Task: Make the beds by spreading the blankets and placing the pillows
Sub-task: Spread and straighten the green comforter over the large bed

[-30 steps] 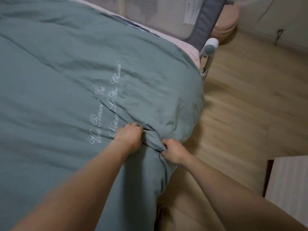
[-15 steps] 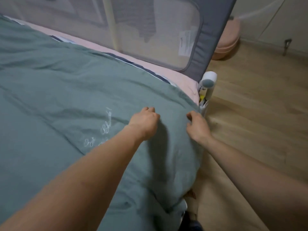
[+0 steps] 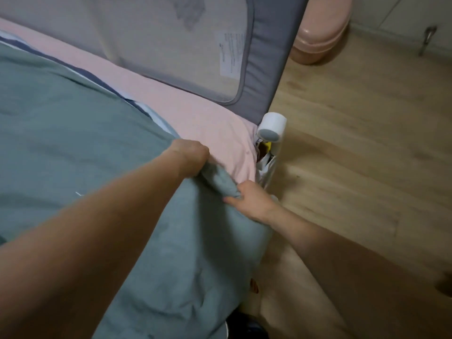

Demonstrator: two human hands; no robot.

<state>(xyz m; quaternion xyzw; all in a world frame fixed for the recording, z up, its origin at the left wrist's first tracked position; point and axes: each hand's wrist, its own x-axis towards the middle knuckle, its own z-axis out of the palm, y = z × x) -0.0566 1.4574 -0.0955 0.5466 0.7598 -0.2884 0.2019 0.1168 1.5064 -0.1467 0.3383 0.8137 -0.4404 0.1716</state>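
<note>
A grey-green blanket covers most of the bed and drapes over its near right corner. My left hand grips a bunched fold of the blanket at the corner, just above the pink sheet. My right hand pinches the same fold's lower end a little to the right, beside the bed's edge. A striped blue and white layer shows along the blanket's far edge. No pillow is in view.
A grey mesh bed rail stands along the far side, with a white round hinge at its corner. A pink round container sits on the wooden floor behind the rail. Dark objects lie on the floor below the bed corner.
Both hands have moved toward the bed's far right corner and closed on a fold of the blanket there. More of the pink sheet now shows beside the rail.
</note>
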